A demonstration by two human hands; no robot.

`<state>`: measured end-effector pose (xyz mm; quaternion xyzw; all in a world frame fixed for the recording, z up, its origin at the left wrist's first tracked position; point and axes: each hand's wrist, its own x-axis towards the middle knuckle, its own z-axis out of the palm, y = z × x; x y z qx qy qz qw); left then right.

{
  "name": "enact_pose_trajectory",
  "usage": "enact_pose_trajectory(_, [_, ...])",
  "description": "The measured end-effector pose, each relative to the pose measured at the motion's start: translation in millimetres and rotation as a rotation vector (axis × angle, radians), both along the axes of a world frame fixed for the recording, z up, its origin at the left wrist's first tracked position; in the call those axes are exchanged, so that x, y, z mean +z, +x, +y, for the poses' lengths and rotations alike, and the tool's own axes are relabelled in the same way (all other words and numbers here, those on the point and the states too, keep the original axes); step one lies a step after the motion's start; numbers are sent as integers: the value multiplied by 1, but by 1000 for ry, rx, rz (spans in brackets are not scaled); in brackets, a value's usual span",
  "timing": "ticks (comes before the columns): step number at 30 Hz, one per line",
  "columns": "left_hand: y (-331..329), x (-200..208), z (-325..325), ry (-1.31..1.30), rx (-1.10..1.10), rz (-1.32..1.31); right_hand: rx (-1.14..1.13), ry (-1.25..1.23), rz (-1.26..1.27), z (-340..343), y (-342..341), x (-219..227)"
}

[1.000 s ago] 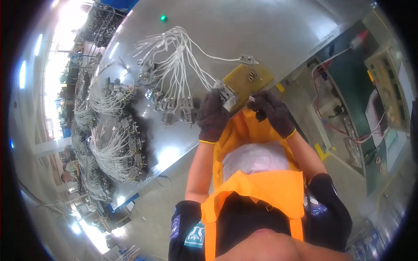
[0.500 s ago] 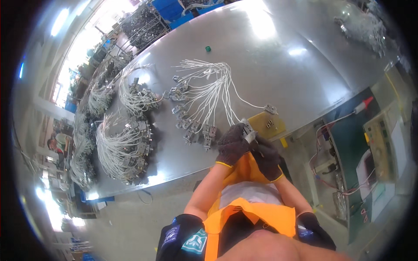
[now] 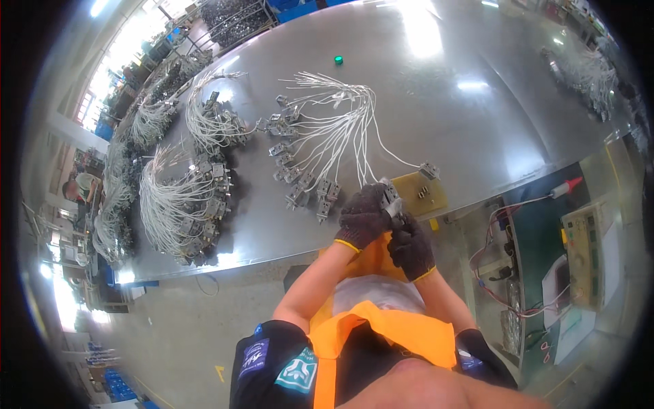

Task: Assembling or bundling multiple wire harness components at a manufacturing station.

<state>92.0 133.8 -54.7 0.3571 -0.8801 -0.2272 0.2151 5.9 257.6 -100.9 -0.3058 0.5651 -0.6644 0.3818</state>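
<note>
Both my hands wear dark gloves with yellow cuffs and meet at the table's near edge. My left hand (image 3: 364, 217) is closed round a small metal switch-like part (image 3: 390, 195) on a white wire. Close against it, my right hand (image 3: 411, 249) has its fingers curled beneath a pale tip; what they hold is mostly hidden. The wires (image 3: 351, 119) fan out from a gathered bunch, several ending in similar metal parts (image 3: 327, 194) on the left. One more such part (image 3: 428, 170) rests at the far edge of a yellowish block (image 3: 412, 187) with small metal pins on it.
Bundles of wired metal parts (image 3: 180, 211) cover the table's left side. A green round thing (image 3: 338, 60) lies farther back, and another wire heap (image 3: 593, 85) at far right. Beside the table, a panel (image 3: 586, 252) with cables and a red-tipped probe (image 3: 567, 187) stands right.
My right hand has drawn slightly down and apart from the left, uncovering more of the metal part. The whole view has shifted a little. The green thing now looks brighter.
</note>
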Motion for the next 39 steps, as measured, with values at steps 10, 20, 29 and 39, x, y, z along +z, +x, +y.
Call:
enact_pose_trajectory(10, [18, -2, -20, 159, -209, -91, -11, 4, 158, -11, -49, -29])
enact_pose_trajectory(20, [-7, -18, -13, 21, -151, 157, -203, 62, -299, 3, -48, 7])
enact_pose_trajectory(29, [-19, 2, -5, 323, -107, 116, -117, 62, 186, 5, -2, -7])
enact_pose_trajectory(39, [-17, -1, -15, 73, -122, -40, -115, -182, 615, -9, -21, -11])
